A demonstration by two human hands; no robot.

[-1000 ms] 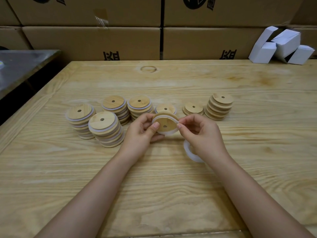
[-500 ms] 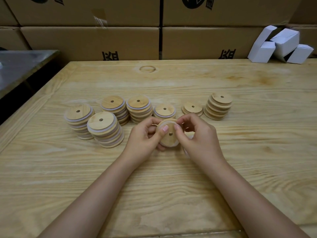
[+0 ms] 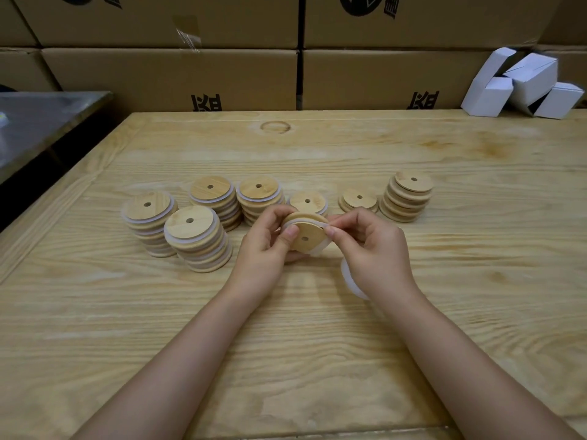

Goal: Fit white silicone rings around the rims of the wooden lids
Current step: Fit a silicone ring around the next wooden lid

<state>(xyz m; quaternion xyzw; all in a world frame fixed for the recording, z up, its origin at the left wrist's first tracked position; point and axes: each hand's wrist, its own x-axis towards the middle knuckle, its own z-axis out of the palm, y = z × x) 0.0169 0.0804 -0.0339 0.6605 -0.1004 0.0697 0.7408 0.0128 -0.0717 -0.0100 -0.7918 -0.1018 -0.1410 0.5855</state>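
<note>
Spare white silicone rings (image 3: 351,282): on the pale wooden table (image 3: 317,360), under the right hand (image 3: 371,249).
Right hand: pinches a white silicone ring (image 3: 309,221), now stretched across the round wooden lid (image 3: 306,241), whose face was bare half a second ago.
Left hand (image 3: 266,246): grips that lid above the table.
Fitting begun, ring not yet seated.
Beyond: bare lid stack (image 3: 408,196).

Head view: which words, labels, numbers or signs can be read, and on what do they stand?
No text reads clearly.
Lower cardboard boxes: black character marks, cut by the table edge, unreadable.
Upper cardboard boxes: black logos, cut by the frame, unreadable.
Wooden lids, white cartons: none.
</note>
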